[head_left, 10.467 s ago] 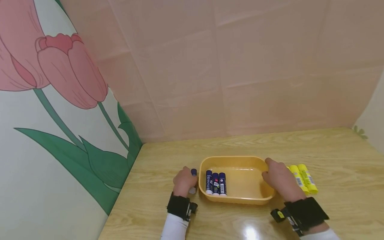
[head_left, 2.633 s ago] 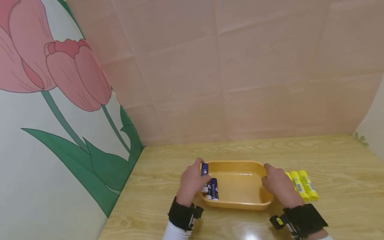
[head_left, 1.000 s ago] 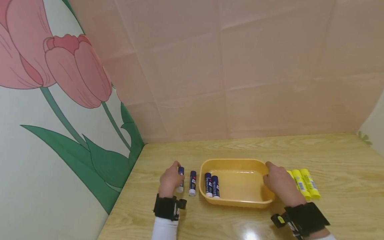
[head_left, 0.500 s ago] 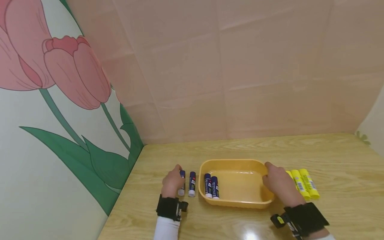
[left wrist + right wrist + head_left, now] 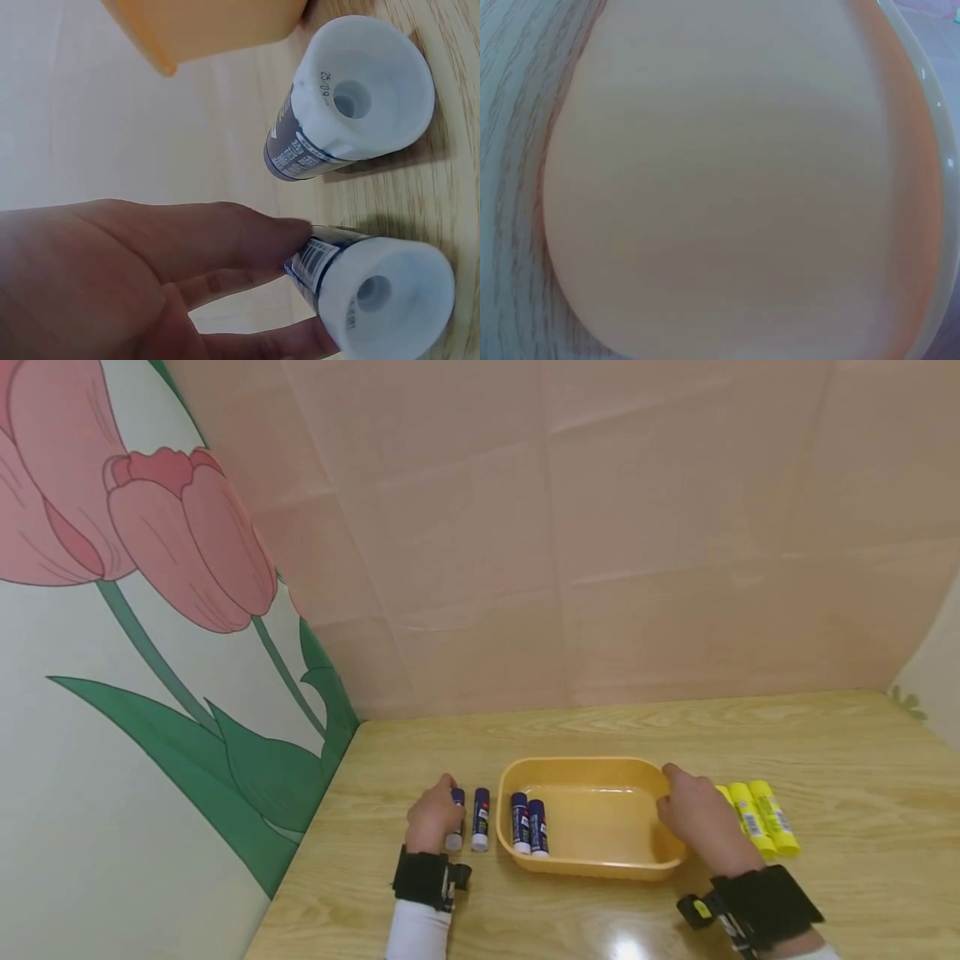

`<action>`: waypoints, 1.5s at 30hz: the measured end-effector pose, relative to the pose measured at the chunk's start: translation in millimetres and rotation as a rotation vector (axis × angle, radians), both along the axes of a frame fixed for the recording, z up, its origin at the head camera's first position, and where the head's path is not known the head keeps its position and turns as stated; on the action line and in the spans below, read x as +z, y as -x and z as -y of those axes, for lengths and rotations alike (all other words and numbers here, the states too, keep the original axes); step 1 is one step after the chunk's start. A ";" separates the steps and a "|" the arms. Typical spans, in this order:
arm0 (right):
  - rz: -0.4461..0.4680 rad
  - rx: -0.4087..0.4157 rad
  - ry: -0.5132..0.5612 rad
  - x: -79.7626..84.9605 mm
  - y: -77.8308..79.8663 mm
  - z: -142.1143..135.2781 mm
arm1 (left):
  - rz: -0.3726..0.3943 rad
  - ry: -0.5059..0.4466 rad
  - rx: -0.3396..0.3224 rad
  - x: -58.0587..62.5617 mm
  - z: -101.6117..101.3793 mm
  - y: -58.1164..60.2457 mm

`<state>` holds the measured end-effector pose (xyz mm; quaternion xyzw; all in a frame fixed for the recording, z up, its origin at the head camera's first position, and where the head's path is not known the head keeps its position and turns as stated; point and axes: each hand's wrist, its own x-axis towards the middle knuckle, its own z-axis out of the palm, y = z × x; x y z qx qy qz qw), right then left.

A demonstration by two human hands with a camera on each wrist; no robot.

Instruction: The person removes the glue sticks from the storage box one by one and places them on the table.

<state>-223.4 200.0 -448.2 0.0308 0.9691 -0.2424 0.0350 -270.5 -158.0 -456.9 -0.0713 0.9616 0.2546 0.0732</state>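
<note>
My left hand (image 5: 435,817) pinches a dark blue glue stick (image 5: 454,841) with a white base, which lies on the table left of the tray. In the left wrist view, thumb and fingers close on the sides of that glue stick (image 5: 390,300). Beside it, a short gap away, lies a second blue glue stick (image 5: 481,820). Two more blue glue sticks (image 5: 521,823) lie side by side at the left end of the yellow tray (image 5: 600,867). My right hand (image 5: 701,817) grips the tray's right rim; the right wrist view shows only the tray wall (image 5: 922,187) and table.
Several yellow glue sticks (image 5: 772,818) lie to the right of the tray, partly hidden behind the right hand. The wooden table (image 5: 570,918) meets a pinkish sheet (image 5: 600,568) at the back and a tulip-painted wall (image 5: 150,735) on the left.
Three blue sticks lay in the tray at first; now two do, with two on the table. The left hand went from the tray to the left with a stick, then shifted slightly right.
</note>
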 end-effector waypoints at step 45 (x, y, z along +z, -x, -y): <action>0.011 -0.001 0.001 2.5 -3.4 0.3 | -0.031 -0.001 -0.051 -7.6 -10.4 4.2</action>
